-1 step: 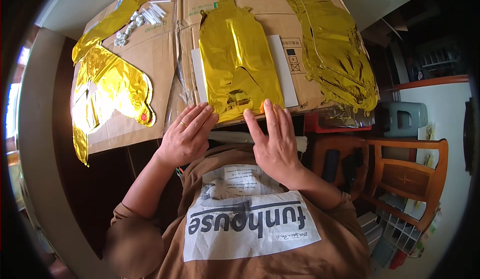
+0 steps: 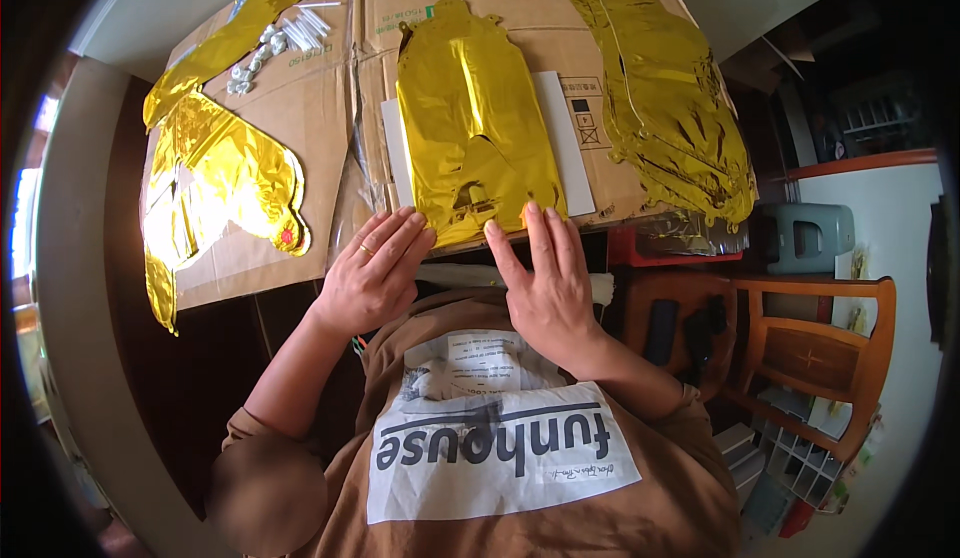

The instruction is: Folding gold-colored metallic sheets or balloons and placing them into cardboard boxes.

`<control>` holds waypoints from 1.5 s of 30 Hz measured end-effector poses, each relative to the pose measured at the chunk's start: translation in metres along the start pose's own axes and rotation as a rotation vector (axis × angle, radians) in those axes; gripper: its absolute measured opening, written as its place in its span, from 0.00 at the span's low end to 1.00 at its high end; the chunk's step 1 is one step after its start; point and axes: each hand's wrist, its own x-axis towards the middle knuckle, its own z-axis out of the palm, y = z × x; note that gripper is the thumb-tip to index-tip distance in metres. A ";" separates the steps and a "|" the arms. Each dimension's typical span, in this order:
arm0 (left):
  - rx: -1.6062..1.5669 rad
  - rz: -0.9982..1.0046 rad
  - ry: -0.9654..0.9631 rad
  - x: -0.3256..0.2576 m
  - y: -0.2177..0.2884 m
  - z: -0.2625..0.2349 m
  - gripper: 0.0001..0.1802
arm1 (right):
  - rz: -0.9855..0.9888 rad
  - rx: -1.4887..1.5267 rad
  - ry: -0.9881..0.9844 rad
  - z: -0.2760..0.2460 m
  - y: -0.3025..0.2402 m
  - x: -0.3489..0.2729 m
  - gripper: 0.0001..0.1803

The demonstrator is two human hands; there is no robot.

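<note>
A flat gold foil balloon [image 2: 470, 118] lies before me on a white sheet [image 2: 570, 143], its near edge at the edge of the cardboard. At the near left corner of the foil, my left hand [image 2: 378, 263] rests with its fingers stretched out side by side. My right hand [image 2: 545, 278] presses extended, partly spread fingertips onto the near right edge. A small orange bit [image 2: 524, 215] shows beside those fingertips. Neither hand wraps around anything. Creases run across the foil near its lower edge.
More gold foil balloons lie to the right [image 2: 675, 98] and left [image 2: 225, 168]. White sticks [image 2: 305, 30] and small whitish pieces [image 2: 243, 80] sit at the far left of the cardboard [image 2: 330, 128]. Right of the table stand a wooden chair [image 2: 810, 348] and a grey-green stool [image 2: 812, 238].
The near part of the foil has shifted slightly and its creases look different. My right fingertips have moved a little toward me and left; my left hand has hardly moved.
</note>
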 end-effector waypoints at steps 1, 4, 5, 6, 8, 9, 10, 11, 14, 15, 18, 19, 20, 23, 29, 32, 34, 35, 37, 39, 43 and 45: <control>0.000 -0.006 -0.002 0.000 0.000 -0.002 0.30 | -0.007 -0.018 0.003 0.003 0.000 -0.001 0.36; 0.012 -0.034 -0.028 0.006 0.008 -0.010 0.29 | -0.005 -0.039 -0.008 0.004 0.000 -0.003 0.36; 0.023 -0.040 -0.041 0.012 0.008 -0.016 0.28 | 0.002 -0.041 -0.009 0.004 -0.001 -0.003 0.36; -0.017 -0.033 -0.040 0.021 0.009 -0.022 0.28 | 0.013 -0.067 -0.012 0.004 -0.002 -0.002 0.36; -0.097 -0.020 -0.037 0.047 0.015 -0.030 0.28 | 0.036 -0.120 -0.020 0.004 -0.004 -0.003 0.37; -0.249 0.035 -0.026 0.062 0.018 -0.027 0.28 | 0.051 -0.086 -0.054 0.002 -0.005 -0.002 0.35; -0.412 0.097 -0.041 0.078 0.021 -0.018 0.27 | 0.074 -0.060 -0.058 0.004 -0.006 -0.003 0.35; -0.435 0.167 -0.071 0.094 0.025 -0.008 0.27 | 0.106 -0.043 -0.057 0.008 -0.007 -0.007 0.34; -0.362 0.254 -0.134 0.119 0.012 0.031 0.28 | 0.111 -0.048 -0.093 0.009 -0.006 -0.010 0.32; -0.343 0.300 -0.162 0.128 0.001 0.035 0.28 | 0.112 -0.049 -0.056 0.010 -0.007 -0.009 0.32; -0.274 0.320 -0.189 0.151 -0.027 0.037 0.29 | 0.111 -0.039 -0.040 0.007 -0.005 -0.006 0.34; -0.216 0.348 -0.221 0.158 -0.037 0.037 0.30 | 0.107 -0.039 -0.031 0.008 -0.005 -0.006 0.35; -0.160 0.331 -0.243 0.163 -0.046 0.036 0.28 | 0.097 -0.038 -0.023 0.008 -0.003 -0.005 0.35; -0.166 0.334 -0.273 0.176 -0.072 0.037 0.28 | 0.083 -0.044 -0.015 0.008 -0.001 -0.004 0.37; -0.016 0.394 -0.241 0.199 -0.116 0.045 0.27 | 0.063 -0.041 -0.006 0.004 0.004 -0.003 0.38; 0.142 0.287 -0.288 0.204 -0.123 0.037 0.26 | 0.063 -0.024 -0.001 0.004 0.005 -0.002 0.39; 0.256 0.166 -0.257 0.203 -0.142 0.038 0.27 | 0.044 -0.018 0.000 0.003 0.005 -0.002 0.39; 0.316 0.106 -0.221 0.204 -0.151 0.038 0.28 | 0.040 -0.022 0.004 0.003 0.006 -0.001 0.39; 0.376 -0.028 -0.029 0.193 -0.168 0.039 0.31 | 0.018 -0.024 -0.003 0.002 0.006 0.000 0.39; 0.234 -0.102 0.152 0.180 -0.154 0.030 0.30 | 0.027 -0.032 -0.012 -0.002 0.007 0.003 0.38; -0.068 0.003 0.194 0.119 -0.062 0.002 0.23 | 0.007 -0.012 -0.038 -0.015 0.012 0.014 0.34; -0.155 0.072 0.146 0.078 -0.030 0.010 0.17 | -0.023 0.011 -0.066 -0.023 0.014 0.019 0.30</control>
